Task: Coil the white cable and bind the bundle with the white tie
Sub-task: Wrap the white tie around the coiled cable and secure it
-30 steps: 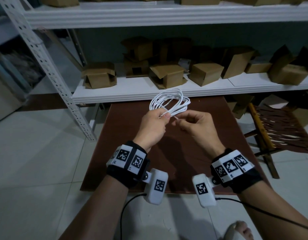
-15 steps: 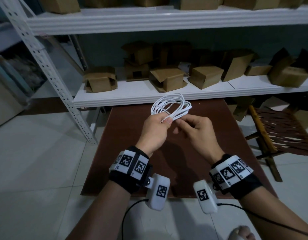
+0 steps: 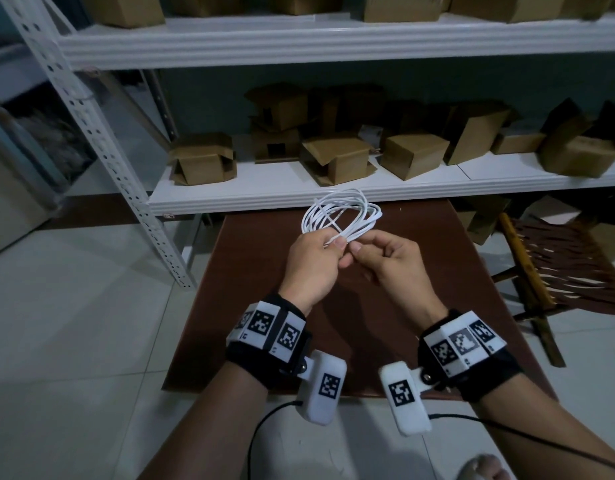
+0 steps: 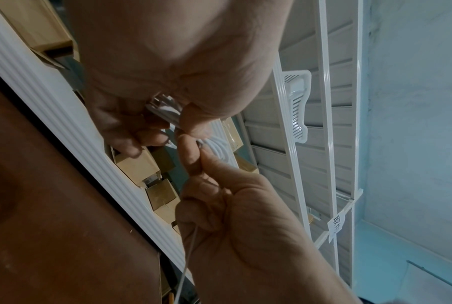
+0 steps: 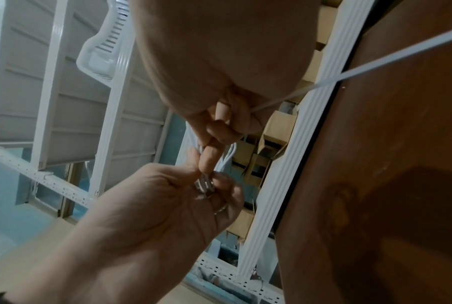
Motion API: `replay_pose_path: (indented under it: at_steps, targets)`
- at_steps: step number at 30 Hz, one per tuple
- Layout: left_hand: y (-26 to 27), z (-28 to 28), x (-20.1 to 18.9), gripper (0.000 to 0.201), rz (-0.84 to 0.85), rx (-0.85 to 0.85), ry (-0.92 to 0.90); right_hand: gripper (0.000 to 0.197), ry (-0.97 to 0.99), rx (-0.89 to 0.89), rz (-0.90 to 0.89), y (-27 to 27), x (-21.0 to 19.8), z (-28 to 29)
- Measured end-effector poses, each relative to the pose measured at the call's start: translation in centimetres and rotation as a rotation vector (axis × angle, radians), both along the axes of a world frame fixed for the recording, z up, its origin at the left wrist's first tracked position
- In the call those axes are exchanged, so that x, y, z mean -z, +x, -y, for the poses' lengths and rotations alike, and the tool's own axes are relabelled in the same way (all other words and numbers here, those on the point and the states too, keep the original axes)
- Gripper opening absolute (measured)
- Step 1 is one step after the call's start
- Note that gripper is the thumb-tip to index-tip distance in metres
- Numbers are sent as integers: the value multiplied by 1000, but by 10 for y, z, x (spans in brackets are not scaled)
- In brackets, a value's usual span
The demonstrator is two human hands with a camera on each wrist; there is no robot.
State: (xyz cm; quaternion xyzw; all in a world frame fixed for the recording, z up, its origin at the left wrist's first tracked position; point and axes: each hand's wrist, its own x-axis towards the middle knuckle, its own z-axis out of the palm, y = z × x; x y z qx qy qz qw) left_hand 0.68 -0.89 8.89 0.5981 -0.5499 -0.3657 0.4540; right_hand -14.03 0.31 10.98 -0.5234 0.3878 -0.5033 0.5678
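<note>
white cable (image 3: 340,216) sat coiled above the brown table (image 3: 257,306), light and springy-looking, so best held where strands cross. left hand (image 3: 313,265) fingers clamped the bundle; right hand (image 3: 389,261) fingers pinched the white tie (image 5: 375,55).

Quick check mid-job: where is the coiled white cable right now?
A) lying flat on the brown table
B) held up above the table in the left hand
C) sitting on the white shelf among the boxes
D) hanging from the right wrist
B: the left hand grips the gathered loops of the white cable above the brown table, while the right hand works beside it.
</note>
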Motion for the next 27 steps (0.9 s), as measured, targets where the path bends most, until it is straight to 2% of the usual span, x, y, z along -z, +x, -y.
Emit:
replay_pose_path:
  at_steps: [5,10,14,17,22,27]
  targets:
    - [1,-1,-2,37,83,-50,51,26,118,40,90,6,-3,-7]
    - [-3,-5,-3,40,141,-24,54,34,206,109,181,10,3,-11]
    - [-4,-3,0,37,118,-18,56,37,281,138,222,15,1,-10]
    - [-7,-3,0,39,55,22,74,46,338,121,277,18,2,-9]
    - [-9,-3,-1,29,-10,56,83,24,371,100,326,18,0,-7]
    - [-2,0,3,33,27,111,3,33,322,135,320,18,-2,-7]
